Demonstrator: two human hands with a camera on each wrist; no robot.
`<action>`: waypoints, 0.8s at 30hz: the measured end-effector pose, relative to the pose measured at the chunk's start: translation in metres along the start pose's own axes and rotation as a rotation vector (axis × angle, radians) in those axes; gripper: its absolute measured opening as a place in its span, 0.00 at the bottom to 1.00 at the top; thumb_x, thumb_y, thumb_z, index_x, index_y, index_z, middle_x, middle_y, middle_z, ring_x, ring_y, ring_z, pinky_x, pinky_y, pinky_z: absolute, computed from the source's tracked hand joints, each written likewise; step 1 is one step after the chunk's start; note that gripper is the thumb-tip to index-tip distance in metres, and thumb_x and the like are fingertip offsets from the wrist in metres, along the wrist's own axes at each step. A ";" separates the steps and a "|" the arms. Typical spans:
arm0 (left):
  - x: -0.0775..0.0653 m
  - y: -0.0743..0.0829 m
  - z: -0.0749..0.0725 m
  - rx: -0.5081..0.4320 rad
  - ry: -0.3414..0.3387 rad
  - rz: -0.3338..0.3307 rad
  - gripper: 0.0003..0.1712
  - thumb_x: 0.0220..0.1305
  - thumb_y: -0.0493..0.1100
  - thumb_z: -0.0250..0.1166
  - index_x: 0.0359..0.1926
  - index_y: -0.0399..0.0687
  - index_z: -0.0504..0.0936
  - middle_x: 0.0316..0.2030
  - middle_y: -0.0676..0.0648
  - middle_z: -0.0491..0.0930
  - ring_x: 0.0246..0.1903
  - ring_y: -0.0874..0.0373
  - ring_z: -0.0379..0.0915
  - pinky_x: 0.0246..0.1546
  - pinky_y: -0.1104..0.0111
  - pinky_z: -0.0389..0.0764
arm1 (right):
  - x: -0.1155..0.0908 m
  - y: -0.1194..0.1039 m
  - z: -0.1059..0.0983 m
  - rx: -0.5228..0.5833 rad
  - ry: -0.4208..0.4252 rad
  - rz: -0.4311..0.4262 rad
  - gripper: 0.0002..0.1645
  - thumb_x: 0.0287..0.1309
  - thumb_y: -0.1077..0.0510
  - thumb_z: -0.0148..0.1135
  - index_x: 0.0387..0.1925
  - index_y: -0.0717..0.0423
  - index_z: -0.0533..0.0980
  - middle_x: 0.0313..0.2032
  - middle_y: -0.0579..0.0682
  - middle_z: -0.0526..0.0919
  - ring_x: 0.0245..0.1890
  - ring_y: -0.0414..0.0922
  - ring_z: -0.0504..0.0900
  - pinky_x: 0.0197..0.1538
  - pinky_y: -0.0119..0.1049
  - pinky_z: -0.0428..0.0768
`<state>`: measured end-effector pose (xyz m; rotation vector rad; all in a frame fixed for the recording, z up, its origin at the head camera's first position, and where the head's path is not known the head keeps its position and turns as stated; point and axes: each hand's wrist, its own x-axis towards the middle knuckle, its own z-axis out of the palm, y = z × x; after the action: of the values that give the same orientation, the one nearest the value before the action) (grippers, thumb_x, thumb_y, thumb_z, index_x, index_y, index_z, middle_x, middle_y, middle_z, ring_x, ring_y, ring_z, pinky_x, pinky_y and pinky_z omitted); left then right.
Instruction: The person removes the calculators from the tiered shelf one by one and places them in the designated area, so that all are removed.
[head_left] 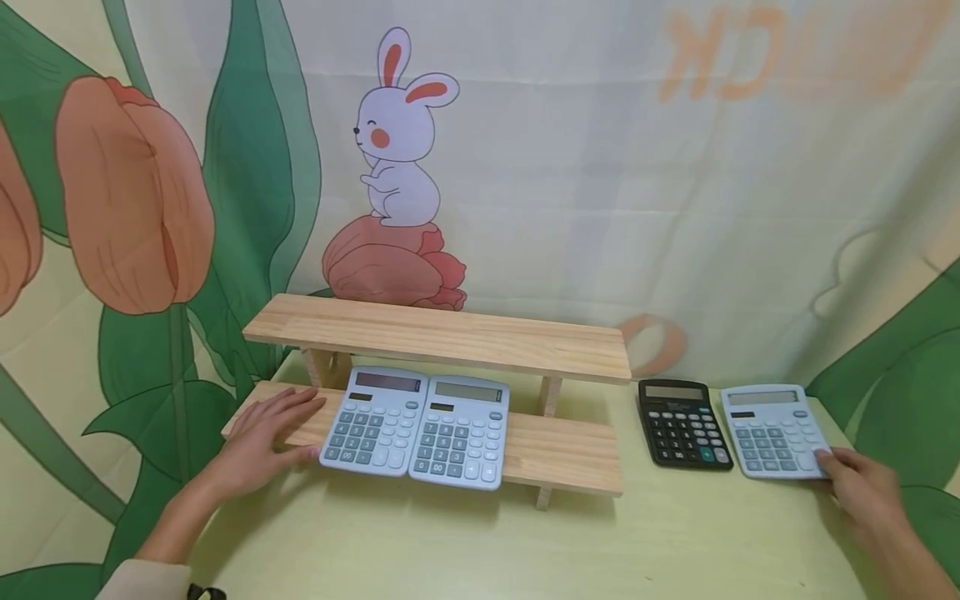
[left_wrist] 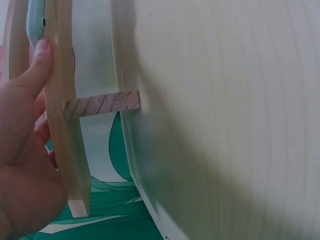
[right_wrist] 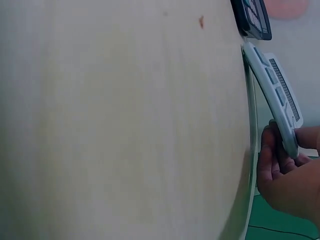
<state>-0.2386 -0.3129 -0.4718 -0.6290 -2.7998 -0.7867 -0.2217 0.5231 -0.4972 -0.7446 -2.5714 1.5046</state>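
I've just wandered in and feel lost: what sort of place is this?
Probably an indoor table set up for display or filming: a cartoon-printed cloth backdrop hangs behind a pale table, which bears a two-tier wooden shelf with light-blue desktop calculators on its lower tier.

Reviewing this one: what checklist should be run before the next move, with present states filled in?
1. Right hand grips the pale blue calculator: ok, at its lower right corner.
2. That calculator fully off the table: cannot tell.
3. Black calculator ungripped: ok, lying beside it.
4. Bare space on the lower shelf: ok, right of the two shelved calculators.
5. Left hand off the lower shelf: not ok, resting on its left end.
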 end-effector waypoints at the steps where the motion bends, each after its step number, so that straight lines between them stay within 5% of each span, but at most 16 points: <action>1: 0.000 -0.001 0.001 0.004 0.000 0.001 0.43 0.67 0.55 0.74 0.77 0.47 0.71 0.78 0.38 0.64 0.77 0.31 0.50 0.68 0.27 0.47 | 0.000 -0.001 0.000 -0.059 0.023 -0.008 0.44 0.82 0.43 0.46 0.78 0.76 0.54 0.64 0.71 0.72 0.48 0.42 0.74 0.37 0.24 0.75; 4: 0.000 0.000 0.001 0.006 0.000 -0.002 0.43 0.66 0.55 0.75 0.77 0.47 0.71 0.78 0.38 0.64 0.77 0.31 0.50 0.68 0.28 0.47 | -0.001 -0.002 0.000 -0.161 0.059 -0.024 0.44 0.81 0.41 0.47 0.76 0.76 0.59 0.68 0.75 0.68 0.50 0.50 0.72 0.35 0.27 0.73; 11: 0.000 0.003 -0.001 -0.001 -0.002 -0.012 0.43 0.67 0.55 0.74 0.77 0.46 0.72 0.78 0.38 0.64 0.77 0.31 0.50 0.69 0.28 0.46 | 0.002 0.001 -0.002 -0.143 0.056 -0.007 0.39 0.80 0.48 0.52 0.74 0.77 0.62 0.55 0.69 0.79 0.33 0.28 0.73 0.34 0.29 0.80; 24: 0.000 0.003 -0.001 -0.002 0.000 -0.015 0.43 0.67 0.55 0.74 0.77 0.46 0.72 0.78 0.39 0.64 0.78 0.31 0.49 0.69 0.28 0.46 | 0.005 0.004 -0.003 -0.106 0.014 -0.003 0.41 0.79 0.49 0.54 0.76 0.76 0.59 0.59 0.72 0.78 0.32 0.22 0.73 0.35 0.26 0.80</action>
<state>-0.2373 -0.3108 -0.4693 -0.6086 -2.8068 -0.7930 -0.2234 0.5294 -0.4994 -0.7590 -2.6580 1.3669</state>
